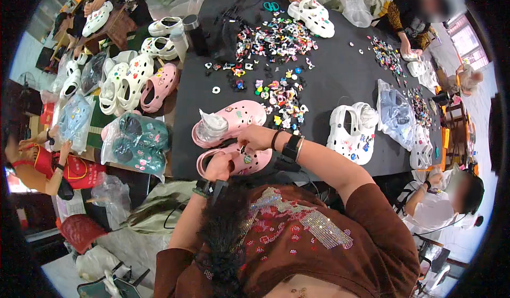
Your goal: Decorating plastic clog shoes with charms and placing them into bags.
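Observation:
A pink clog [255, 162] with small charms lies at the table's near edge between my hands. My left hand [219, 167] is closed around its side by the foot opening; some fingers are hidden inside it. Over the clog's top, my right hand [257, 137] has its fingers pinched together, and whatever is between them is too small to make out. Just beyond lies a second pink clog [244, 113], decorated with charms and with crumpled clear plastic [213, 123] in its opening. Beyond these clogs is a pile of colourful shoe charms [281, 98].
A pair of white clogs [348, 138] stands to the right, beside bagged blue clogs [396, 112]. Bagged green clogs [141, 144] and white clogs [135, 77] are at the left. A larger charm heap [276, 37] covers the far black table [340, 59]. Other people work around it.

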Available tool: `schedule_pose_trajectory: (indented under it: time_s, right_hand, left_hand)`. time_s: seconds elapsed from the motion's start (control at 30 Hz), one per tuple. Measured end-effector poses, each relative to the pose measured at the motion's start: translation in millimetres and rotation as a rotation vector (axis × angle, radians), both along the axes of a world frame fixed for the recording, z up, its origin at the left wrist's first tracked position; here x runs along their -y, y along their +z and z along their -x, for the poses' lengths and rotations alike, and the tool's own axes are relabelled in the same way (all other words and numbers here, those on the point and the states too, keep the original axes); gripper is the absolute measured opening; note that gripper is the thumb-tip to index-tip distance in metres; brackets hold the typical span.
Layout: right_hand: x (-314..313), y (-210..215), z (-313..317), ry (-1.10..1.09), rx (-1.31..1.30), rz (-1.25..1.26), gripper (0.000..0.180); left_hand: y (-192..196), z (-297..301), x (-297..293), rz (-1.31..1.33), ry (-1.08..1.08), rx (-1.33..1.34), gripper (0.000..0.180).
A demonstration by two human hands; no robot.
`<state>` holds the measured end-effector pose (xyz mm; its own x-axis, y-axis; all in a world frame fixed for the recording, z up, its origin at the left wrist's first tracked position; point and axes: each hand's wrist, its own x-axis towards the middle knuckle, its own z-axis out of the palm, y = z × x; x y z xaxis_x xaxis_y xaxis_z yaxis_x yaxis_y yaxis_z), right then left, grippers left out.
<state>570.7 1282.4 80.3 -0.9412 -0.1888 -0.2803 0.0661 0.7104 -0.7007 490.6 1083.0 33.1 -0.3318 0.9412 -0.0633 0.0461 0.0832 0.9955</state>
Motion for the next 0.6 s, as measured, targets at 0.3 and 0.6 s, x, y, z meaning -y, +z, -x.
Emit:
schedule_pose_trajectory:
  time_s: [0.3, 0.6]
  right_hand:
    - [2.6, -16.1, 14.4, 0.008, -0.009, -0.005, 0.020]
    - [19.6, 4.1, 12.5, -0.076, 0.092, 0.086, 0.025]
  left_hand:
    - [13.8, -4.1, -7.8, 0.504, 0.362, 0.749, 0.019]
    - [25.5, -10.1, 2.4, 0.513, 0.258, 0.622, 0.019]
